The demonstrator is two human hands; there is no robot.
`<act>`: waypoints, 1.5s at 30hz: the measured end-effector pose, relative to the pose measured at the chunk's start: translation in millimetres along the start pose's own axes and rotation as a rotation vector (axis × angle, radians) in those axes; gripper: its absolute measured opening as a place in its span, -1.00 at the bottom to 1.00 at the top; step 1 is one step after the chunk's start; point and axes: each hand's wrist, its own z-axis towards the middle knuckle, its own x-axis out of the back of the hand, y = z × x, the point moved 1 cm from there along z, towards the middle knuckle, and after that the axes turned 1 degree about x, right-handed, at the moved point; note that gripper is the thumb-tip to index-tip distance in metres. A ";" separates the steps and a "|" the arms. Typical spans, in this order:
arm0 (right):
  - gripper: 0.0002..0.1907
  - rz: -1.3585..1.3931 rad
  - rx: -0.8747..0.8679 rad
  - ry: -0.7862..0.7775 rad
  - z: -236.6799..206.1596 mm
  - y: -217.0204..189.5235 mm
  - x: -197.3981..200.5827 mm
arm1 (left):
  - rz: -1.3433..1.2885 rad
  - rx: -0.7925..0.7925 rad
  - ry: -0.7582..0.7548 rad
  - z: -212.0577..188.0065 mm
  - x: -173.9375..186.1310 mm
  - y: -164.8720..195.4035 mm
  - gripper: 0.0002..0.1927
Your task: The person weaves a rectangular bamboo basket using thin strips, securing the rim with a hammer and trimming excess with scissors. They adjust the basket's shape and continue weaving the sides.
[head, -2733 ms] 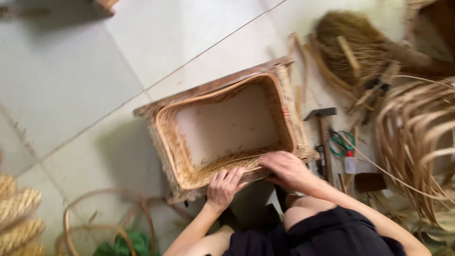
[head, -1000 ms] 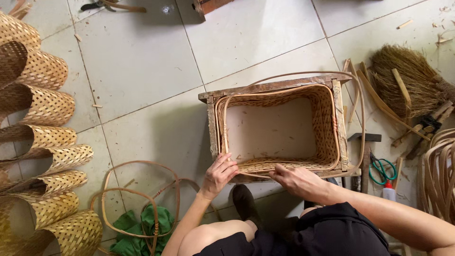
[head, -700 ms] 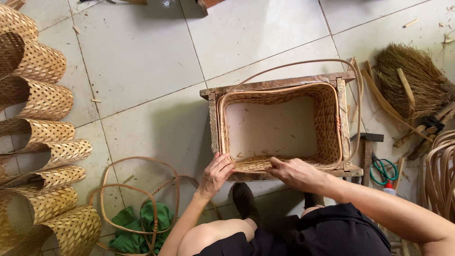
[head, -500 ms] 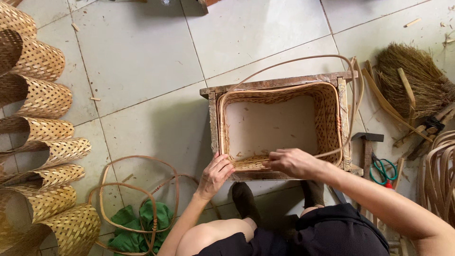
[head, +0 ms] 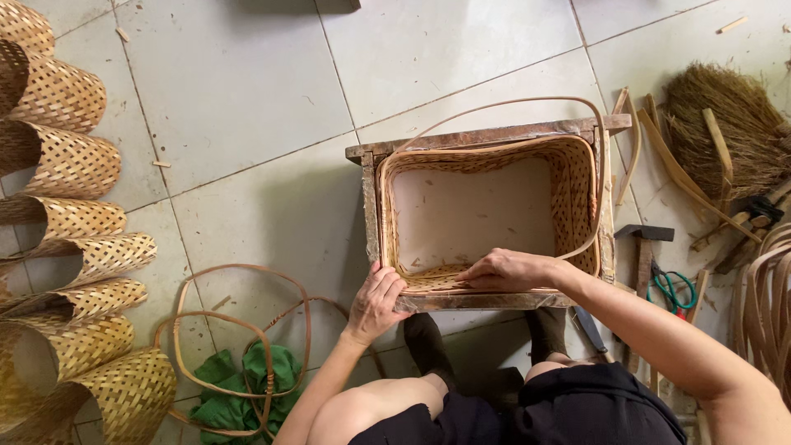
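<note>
Both hands are applied at the near rim of a woven basket (head: 486,214) seated in a wooden frame (head: 486,138) on the tiled floor (head: 272,107). Left hand (head: 377,297) is clamped on the near left corner; right hand (head: 504,270) is pressed flat on the rim strip (head: 527,111), fingers together. Rim fitting is judged under way; seating the looped strip along the far edge seems required next. Woven cones (head: 70,239) are cut off at the left edge. Hammer (head: 643,247) and scissors (head: 671,288) are partly hidden.

Soft even daylight, faint shadows, sharp focus, slight wide-angle edge distortion
</note>
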 end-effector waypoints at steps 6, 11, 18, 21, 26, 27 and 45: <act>-0.59 -0.034 -0.018 0.001 -0.8 -3.5 4.3 | -0.051 0.020 0.006 -1.5 -2.2 -1.1 -0.35; -0.60 -0.028 -0.014 0.002 1.8 -1.1 5.2 | -0.051 0.023 -0.004 -2.5 -2.4 -2.9 -0.34; -0.60 -0.038 -0.011 0.019 -0.8 -4.3 -0.4 | -0.022 0.002 0.006 -5.9 -7.1 -4.7 -0.38; -0.59 -0.040 -0.033 0.025 -1.0 -5.4 -2.4 | 0.000 -0.004 0.015 -7.8 -8.7 -4.5 -0.41; -0.59 -0.087 0.017 0.024 -1.4 -8.1 -4.7 | 0.003 -0.017 0.043 -9.8 -9.6 -5.2 -0.41; -0.58 -0.119 0.081 0.049 -1.6 -10.8 -7.7 | 0.006 -0.020 0.040 -10.0 -9.9 -5.4 -0.42; -0.69 0.087 -0.066 0.201 37.1 -32.2 -34.2 | 0.023 -0.015 0.086 -18.8 -19.0 -12.1 -0.45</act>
